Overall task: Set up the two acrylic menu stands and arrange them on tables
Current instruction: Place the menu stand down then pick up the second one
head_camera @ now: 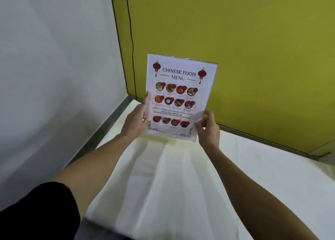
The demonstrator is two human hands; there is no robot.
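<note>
An acrylic menu stand (179, 94) with a "Chinese Food Menu" sheet inside stands upright, slightly tilted, at the far end of a table covered with a white cloth (181, 176). My left hand (136, 120) grips its lower left edge, fingers flat along the side. My right hand (208, 129) pinches its lower right corner. The stand's base is hidden behind my hands and the sheet, so I cannot tell whether it rests on the cloth. Only one stand is in view.
A yellow-green wall (235, 40) rises right behind the stand. A white wall (54, 67) runs along the table's left side, with a grey ledge (108, 120) between them. A thin black cable (131, 40) hangs down in the corner.
</note>
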